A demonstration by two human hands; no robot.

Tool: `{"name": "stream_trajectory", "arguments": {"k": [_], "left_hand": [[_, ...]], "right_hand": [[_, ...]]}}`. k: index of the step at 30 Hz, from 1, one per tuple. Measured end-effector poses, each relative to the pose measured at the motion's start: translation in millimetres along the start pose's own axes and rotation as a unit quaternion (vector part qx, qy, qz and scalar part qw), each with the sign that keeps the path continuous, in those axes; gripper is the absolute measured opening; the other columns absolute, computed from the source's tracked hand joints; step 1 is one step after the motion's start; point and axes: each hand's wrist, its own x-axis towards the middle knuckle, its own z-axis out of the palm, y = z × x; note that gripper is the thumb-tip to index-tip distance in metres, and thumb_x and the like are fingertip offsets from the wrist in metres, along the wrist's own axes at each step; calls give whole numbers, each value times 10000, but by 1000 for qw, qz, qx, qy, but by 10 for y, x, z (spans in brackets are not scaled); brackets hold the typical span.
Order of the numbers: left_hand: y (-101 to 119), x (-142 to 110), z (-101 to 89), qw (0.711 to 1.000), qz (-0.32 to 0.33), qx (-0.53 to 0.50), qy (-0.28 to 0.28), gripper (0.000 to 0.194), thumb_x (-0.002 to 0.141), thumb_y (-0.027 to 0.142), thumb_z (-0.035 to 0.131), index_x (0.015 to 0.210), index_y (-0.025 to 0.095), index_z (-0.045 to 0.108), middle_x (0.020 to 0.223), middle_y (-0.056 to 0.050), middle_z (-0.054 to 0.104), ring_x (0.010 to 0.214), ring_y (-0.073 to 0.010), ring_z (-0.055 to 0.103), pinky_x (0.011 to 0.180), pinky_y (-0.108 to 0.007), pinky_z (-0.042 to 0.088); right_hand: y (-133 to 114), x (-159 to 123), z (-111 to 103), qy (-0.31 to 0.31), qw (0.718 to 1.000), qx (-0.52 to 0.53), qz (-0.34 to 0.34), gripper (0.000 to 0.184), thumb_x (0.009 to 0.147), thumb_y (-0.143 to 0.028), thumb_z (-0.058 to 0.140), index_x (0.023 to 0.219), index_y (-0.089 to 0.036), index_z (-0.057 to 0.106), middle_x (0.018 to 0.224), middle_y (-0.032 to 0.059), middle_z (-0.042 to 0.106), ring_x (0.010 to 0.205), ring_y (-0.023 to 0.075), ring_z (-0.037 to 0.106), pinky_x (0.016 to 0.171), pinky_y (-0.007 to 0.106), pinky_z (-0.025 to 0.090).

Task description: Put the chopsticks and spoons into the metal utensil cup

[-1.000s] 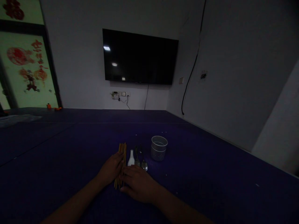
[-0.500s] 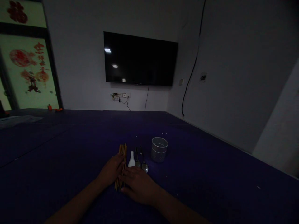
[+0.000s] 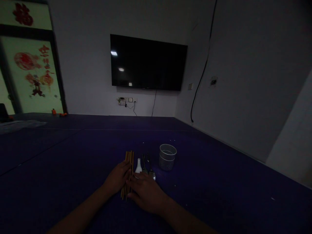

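Note:
A bundle of wooden chopsticks lies on the dark blue surface, pointing away from me. My left hand rests flat against the bundle's left side, fingers stretched out. On the bundle's right side lies my right hand, fingers extended and touching the sticks. Just beyond my right hand are a white spoon and dark metal utensils, partly covered by the hand. A round metal holder stands upright to the right of them.
A black screen hangs on the far wall, with sockets and cables beneath it. A door with red decorations is at the left. The room is dim.
Both hands stay at the chopsticks, pressed slightly closer around the bundle. The camera has shifted a little.

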Motion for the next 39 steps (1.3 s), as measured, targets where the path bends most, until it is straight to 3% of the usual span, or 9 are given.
{"name": "stream_trajectory", "arguments": {"k": [11, 27, 39], "left_hand": [[5, -5, 13, 1000, 10, -11, 26, 370, 898, 248, 345, 1157, 152, 591, 1245, -123, 585, 1168, -217, 525, 1016, -387, 397], [-9, 3, 26, 1000, 10, 6, 22, 416, 890, 279, 344, 1215, 140, 564, 1315, -126, 532, 1244, -234, 457, 1047, -403, 366], [8, 8, 21, 1000, 16, -1, 14, 409, 900, 298, 354, 1217, 147, 563, 1304, -122, 543, 1240, -232, 461, 1049, -399, 359]], "right_hand": [[-11, -6, -60, -21, 1000, 14, -4, 392, 929, -345, 438, 1284, -181, 464, 1315, 81, 521, 1256, 232, 397, 1056, 445, 284], [-31, 18, -89, -22, 999, 4, -38, 232, 913, -326, 475, 1068, -183, 572, 1122, 67, 635, 1171, 211, 471, 1021, 380, 308], [-39, -3, -79, -15, 1000, -7, -21, 321, 914, -348, 472, 1191, -197, 529, 1225, 73, 582, 1211, 223, 436, 1023, 397, 318]]}}
